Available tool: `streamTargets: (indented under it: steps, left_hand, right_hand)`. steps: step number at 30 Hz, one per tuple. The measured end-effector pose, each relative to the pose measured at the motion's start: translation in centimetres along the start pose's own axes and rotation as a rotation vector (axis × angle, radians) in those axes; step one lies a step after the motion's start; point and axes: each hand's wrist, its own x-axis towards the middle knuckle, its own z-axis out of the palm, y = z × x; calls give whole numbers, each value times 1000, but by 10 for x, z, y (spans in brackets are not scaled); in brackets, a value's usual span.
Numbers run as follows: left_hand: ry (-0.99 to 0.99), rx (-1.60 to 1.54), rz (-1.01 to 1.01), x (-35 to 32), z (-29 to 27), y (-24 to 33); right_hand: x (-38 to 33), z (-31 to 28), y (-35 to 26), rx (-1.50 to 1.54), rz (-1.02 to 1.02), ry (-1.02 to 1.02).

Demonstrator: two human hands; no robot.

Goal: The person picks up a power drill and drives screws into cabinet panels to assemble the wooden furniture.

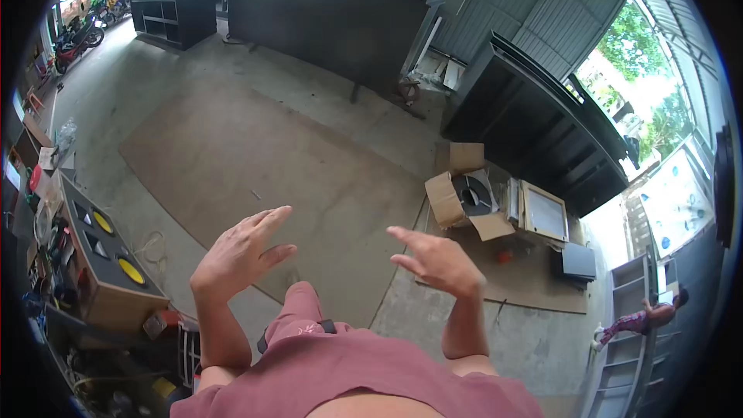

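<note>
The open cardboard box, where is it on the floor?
In the head view the open cardboard box lies on the floor ahead and to the right of the right hand, beside a white framed panel and below the long dark cabinet.

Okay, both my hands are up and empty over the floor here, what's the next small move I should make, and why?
Probably step toward the open cardboard box and reach for it with your right hand. Both that hand and your left hand are open and hold nothing, raised above the flat brown board on the concrete floor. The box, flaps open beside a framed panel, is the nearest loose thing, on your right.
</note>
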Motion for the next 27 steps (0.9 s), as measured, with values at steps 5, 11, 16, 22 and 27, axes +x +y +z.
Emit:
streamTargets:
  steps: [5, 11, 16, 22, 27]
  left_hand:
    - [119, 6, 13, 192, -63, -109]
    - [52, 68, 35, 429, -149, -196]
    - [-43, 48, 144, 607, -188, -247]
    - [-156, 31, 165, 825, -197, -299]
    - [-200, 56, 137, 1022, -219, -330]
  right_hand:
    - [214, -4, 67, 37, -49, -92]
    - [439, -29, 150, 120, 219, -5]
    - [590, -48, 218, 280, 255, -25]
    - [735, -35, 357, 295, 499, -135]
    - [883, -74, 493, 273, 625, -141]
